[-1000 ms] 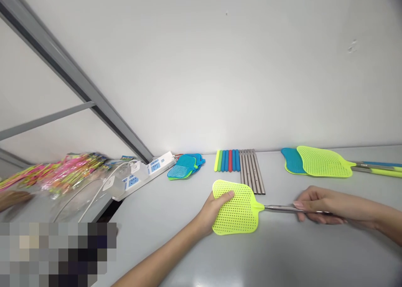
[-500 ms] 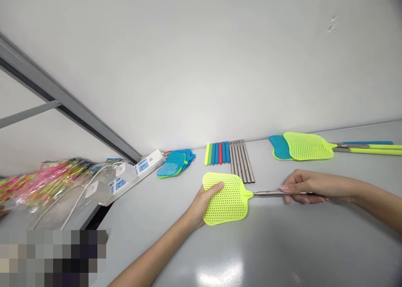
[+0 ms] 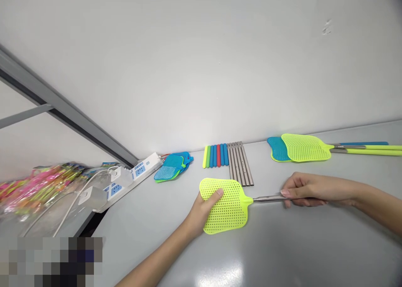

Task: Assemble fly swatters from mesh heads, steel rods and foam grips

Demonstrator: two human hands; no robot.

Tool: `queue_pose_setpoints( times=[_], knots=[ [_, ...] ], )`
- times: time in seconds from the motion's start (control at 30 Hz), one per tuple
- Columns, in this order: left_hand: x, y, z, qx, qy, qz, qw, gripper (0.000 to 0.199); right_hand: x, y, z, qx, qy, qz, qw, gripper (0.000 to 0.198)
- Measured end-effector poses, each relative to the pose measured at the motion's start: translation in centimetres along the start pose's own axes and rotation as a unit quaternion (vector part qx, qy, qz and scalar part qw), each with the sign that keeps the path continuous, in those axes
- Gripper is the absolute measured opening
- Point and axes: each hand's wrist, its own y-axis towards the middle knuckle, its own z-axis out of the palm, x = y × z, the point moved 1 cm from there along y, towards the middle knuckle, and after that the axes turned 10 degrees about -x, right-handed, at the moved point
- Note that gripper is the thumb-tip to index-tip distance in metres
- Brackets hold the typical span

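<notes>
My left hand grips a yellow-green fly swatter head by its left edge, thumb on top and the fingers hidden underneath. A metal rod runs out of the head's neck to the right. Around that rod my right hand is closed, with thumb and fingers pinching it; the rod's far end is hidden in the hand. Behind the swatter lie several bare metal rods side by side. Left of them is a row of coloured grip sleeves in yellow, green, blue and red.
Loose blue and green swatter heads lie by a white power strip with plugs. Swatters with rods and grips are stacked at the back right. Plastic-bagged colourful items sit far left. A wall rises behind the table.
Both hands still hold the swatter in nearly the same pose. The rod no longer shows past the right hand's fingers. The whole view has shifted slightly.
</notes>
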Motion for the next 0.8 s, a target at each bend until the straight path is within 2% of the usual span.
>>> queue_pose_setpoints(
  times=[0.23, 0.43, 0.6, 0.8],
  knots=[
    [0.7, -0.9, 0.3, -0.041, 0.083, 0.059, 0.994, 0.040, 0.4, -0.3, 0.5, -0.012, -0.031, 0.016, 0.999, 0.038],
    [0.9, -1.2, 0.4, -0.042, 0.080, 0.051, 0.995, 0.040, 1.6, -1.1, 1.2, -0.055, -0.047, 0.035, 0.997, 0.038],
    [1.1, -1.3, 0.5, -0.044, 0.081, 0.054, 0.994, 0.041, 2.2, -1.2, 1.3, -0.047, -0.045, 0.044, 0.997, 0.037],
    [0.7, -1.2, 0.5, -0.044, 0.073, 0.041, 0.995, 0.037, 1.3, -0.8, 1.2, -0.048, -0.043, 0.039, 0.997, 0.038]
  ],
)
